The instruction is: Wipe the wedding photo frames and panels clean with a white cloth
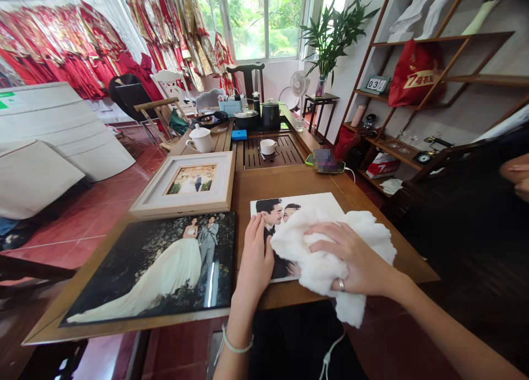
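A white fluffy cloth (374, 239) lies bunched over the right part of a photo panel (269, 210) that shows a couple close up. My right hand (351, 258), with a ring on one finger, presses down on this cloth with its fingers curled into it. Along the panel's left edge rests my left hand (256, 253), fingers stretched out and lying flat. The cloth hides much of the panel, and one corner hangs past the table's front edge. To the left lies a glossy dark wedding photo panel (165, 269), with a white-framed photo (192, 180) behind it.
Farther back on the wooden table (248, 184) are a lidded white mug (200, 139), a white cup (268, 146) on a slatted tea tray (289, 153), and a black kettle (271, 116). A phone (328, 161) with a cable lies right. Another person's arm (516, 173) shows far right.
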Demonstrator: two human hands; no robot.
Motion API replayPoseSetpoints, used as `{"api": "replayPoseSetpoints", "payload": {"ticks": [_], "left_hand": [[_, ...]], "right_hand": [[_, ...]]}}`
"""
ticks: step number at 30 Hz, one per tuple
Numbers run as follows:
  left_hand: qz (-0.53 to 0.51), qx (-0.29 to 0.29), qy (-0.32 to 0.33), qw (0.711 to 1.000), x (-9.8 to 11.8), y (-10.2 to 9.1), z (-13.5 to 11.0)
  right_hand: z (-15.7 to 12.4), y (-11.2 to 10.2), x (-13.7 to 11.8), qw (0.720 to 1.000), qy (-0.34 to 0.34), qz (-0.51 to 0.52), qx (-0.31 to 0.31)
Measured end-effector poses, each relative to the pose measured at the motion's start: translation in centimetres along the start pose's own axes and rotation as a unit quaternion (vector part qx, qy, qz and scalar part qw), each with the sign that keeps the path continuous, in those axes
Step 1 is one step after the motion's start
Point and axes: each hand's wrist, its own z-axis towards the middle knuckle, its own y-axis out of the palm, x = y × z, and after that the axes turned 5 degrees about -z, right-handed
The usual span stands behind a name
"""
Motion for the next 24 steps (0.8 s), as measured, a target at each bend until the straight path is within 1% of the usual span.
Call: {"api": "replayPoseSetpoints", "payload": {"ticks": [4,8,10,13,15,18,21,24], "left_hand": [[0.014,-0.003,-0.009,1.000,0.3,-0.1,0.0],[0.027,-0.012,-0.017,0.999,0.4,-0.1,0.1],[0.024,-0.008,-0.012,1.000,0.3,0.0,0.0],[0.019,0.001,-0.004,1.000,0.1,0.2,0.0],[0.021,0.003,0.000,1.000,0.0,0.3,0.0],[0.023,-0.001,0.000,1.000,0.1,0.3,0.0],[0.018,-0.007,0.000,1.000,0.5,0.0,0.1],[0.008,-0.020,0.006,1.000,0.7,-0.2,0.1]], "right_hand": [[1.6,0.3,2.8,0.995,0.081,-0.053,0.011],[4.5,0.8,5.4,0.984,0.147,-0.099,0.018],[6.1,1.1,6.0,0.979,0.168,-0.113,0.022],[8.3,1.7,5.7,0.975,0.182,-0.125,0.024],[9.3,2.0,5.0,0.976,0.175,-0.128,0.016],[9.7,2.4,3.5,0.985,0.128,-0.114,-0.007],[8.6,2.3,2.0,0.994,0.063,-0.084,-0.031],[6.6,1.8,0.4,0.998,0.020,-0.053,-0.042]]}}
